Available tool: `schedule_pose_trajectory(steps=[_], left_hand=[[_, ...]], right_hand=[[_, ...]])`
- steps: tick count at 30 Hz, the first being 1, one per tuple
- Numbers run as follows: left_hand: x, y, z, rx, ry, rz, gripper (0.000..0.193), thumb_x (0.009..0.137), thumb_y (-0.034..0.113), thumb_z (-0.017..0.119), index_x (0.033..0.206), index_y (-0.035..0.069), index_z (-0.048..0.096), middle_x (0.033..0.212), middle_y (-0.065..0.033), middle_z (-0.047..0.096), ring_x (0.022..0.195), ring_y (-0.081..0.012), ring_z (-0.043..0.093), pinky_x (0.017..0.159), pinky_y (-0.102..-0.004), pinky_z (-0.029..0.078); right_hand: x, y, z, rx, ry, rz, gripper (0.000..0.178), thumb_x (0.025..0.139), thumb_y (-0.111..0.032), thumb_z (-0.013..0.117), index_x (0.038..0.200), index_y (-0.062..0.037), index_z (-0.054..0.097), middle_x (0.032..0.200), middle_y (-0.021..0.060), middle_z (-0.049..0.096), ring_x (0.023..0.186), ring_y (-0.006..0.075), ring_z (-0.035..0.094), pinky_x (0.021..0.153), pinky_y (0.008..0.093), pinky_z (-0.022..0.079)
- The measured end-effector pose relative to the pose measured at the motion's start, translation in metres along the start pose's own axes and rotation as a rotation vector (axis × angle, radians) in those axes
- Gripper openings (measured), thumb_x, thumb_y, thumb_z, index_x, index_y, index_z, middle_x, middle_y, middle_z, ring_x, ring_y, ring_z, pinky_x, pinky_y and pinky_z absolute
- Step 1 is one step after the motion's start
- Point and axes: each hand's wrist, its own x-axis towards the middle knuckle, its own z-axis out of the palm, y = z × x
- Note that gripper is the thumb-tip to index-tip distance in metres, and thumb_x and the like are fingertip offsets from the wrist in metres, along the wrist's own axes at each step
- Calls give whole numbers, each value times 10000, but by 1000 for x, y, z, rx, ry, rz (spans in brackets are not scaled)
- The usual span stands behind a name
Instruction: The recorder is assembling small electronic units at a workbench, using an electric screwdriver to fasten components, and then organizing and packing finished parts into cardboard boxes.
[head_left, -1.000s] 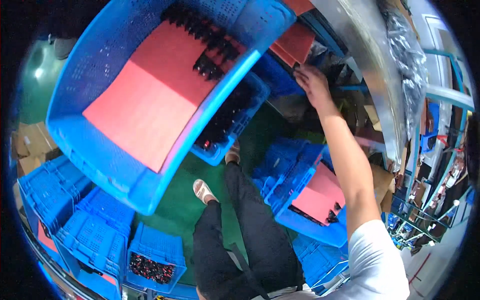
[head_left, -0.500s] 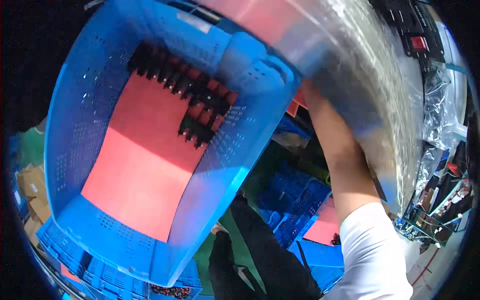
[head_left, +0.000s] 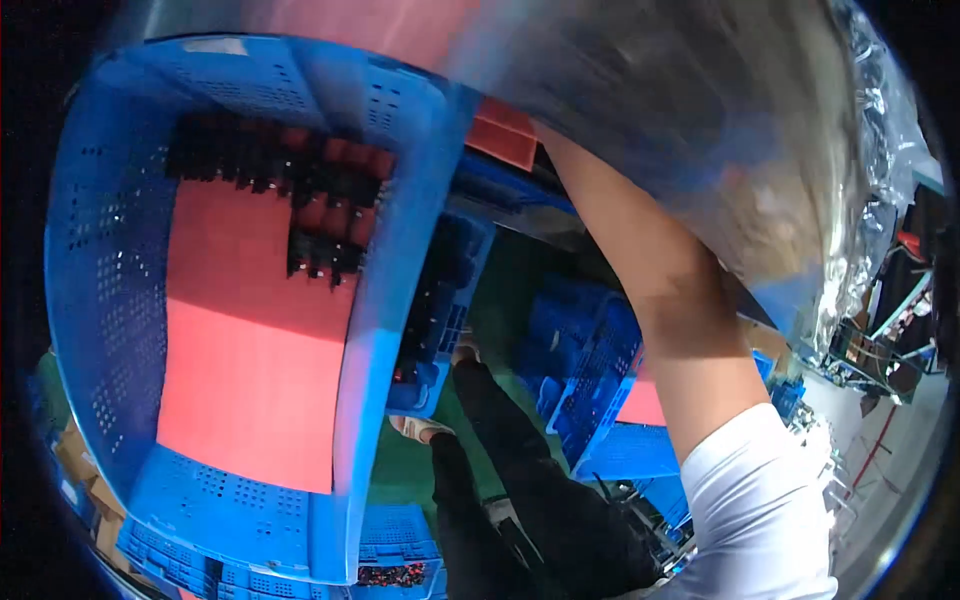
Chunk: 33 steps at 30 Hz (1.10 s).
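Note:
My right forearm (head_left: pixel 665 270) rises from the lower right, in a white sleeve (head_left: pixel 760 490). Its hand is hidden under a large, blurred, shiny surface (head_left: pixel 680 120), so I cannot see what it touches. My left hand is out of view. Left of the arm is a large blue perforated crate (head_left: pixel 105 270), lined with a pink sheet (head_left: pixel 250 390). Rows of small black parts (head_left: pixel 230 155) lie at the sheet's far end, and a shorter group (head_left: pixel 325 255) lies nearer. Close to the forearm's far end is a red, flat-sided piece (head_left: pixel 503 133).
More blue crates stand lower down, one (head_left: pixel 600 400) near my legs (head_left: pixel 510 440) and one (head_left: pixel 400 545) with small dark and red bits. Cardboard boxes (head_left: pixel 75 455) are at the far left. Clear plastic wrap (head_left: pixel 870 240) hangs at the right, above a cluttered bench.
The large crate appears further left and less tilted, as the view has shifted. My right forearm leans further to the left. The red piece beside it shows more fully.

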Motion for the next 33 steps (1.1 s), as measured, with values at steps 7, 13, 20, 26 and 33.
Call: schedule_pose_trajectory(steps=[7,13,20,26,33], left_hand=[[-7,-8,-23,-37,188,83,207,925,224,672,910,21,708,858,-61,671,717,-151,567,653,-327,466],[2,-29,14,-117,223,112,207,926,225,671,906,22,708,858,-60,670,718,-153,567,656,-328,465],[-48,-28,-26,70,209,61,208,927,225,669,902,22,708,858,-59,670,719,-154,567,658,-330,464],[-87,-24,-69,182,296,79,209,928,226,668,898,23,709,859,-58,669,720,-156,567,660,-331,464],[-68,-40,-46,230,249,82,210,930,227,667,893,24,709,859,-57,669,721,-157,566,662,-332,463]], right_hand=[[1,-7,110,73,-125,-176,417,877,-294,725,1219,-92,598,1093,91,664,1034,231,623,941,384,492],[33,-46,132,16,-224,-407,444,871,-303,731,1235,-89,593,1114,99,662,1057,241,616,957,394,485],[-75,-17,72,-172,-239,-426,476,865,-314,738,1255,-87,588,1140,108,659,1084,252,609,974,406,476],[-170,-136,56,-110,-709,-121,673,803,-355,789,1351,-62,529,1350,161,568,1279,322,501,1075,470,388],[-160,-108,64,-378,-436,-556,806,658,-424,860,1343,-123,561,1458,167,484,1374,381,408,1118,493,349]])
